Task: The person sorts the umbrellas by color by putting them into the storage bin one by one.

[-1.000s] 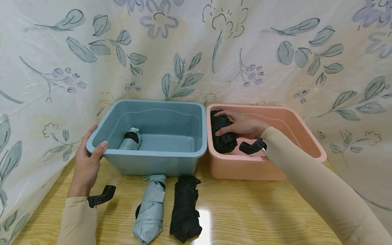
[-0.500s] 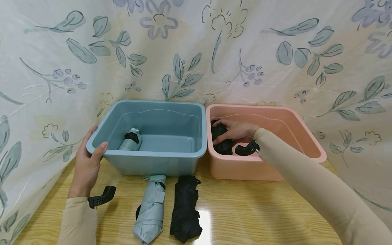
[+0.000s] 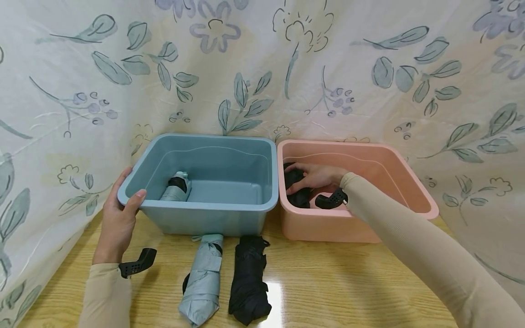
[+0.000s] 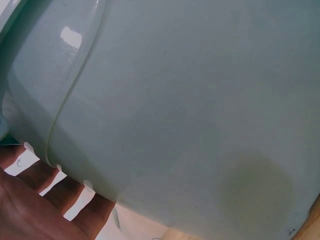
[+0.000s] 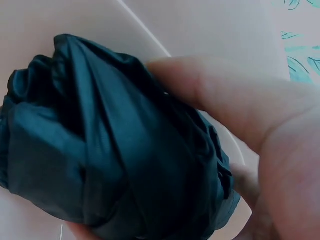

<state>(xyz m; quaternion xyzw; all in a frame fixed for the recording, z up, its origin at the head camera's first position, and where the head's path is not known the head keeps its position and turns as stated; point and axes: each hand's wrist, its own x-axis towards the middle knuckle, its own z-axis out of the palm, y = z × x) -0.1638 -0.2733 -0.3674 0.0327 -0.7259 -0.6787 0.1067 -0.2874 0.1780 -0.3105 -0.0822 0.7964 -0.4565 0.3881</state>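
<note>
The blue bin (image 3: 213, 221) is gripped at its left front corner by the left hand (image 3: 119, 218), with the thumb laid over the rim and the fingers set along the outer wall. To the right of the blue bin, the pink bin (image 3: 328, 228) is placed just beside it, their rims nearly touching. Inside the pink bin, at the end nearest the blue bin, the black folded umbrella (image 3: 301, 198) is held by the right hand (image 3: 317, 176), pinched between thumb and fingers; whether it is borne by the bin floor cannot be told. In the right wrist view, its bunched, creased cloth is shown, with the thumb pressed along one side.

Within the blue bin, toward its left front part, a pale blue umbrella (image 3: 174, 193) with a black band is laid. In front of the blue bin, on the wood-grained worktop (image 3: 328, 282), a second pale blue umbrella (image 3: 202, 282) and a second black umbrella (image 3: 249, 282) are set side by side, slightly apart, the black one on the right. Behind the blue bin, a floral sheet (image 3: 340, 123) is hung. Both arms are covered by beige sleeves (image 3: 410, 228)
</note>
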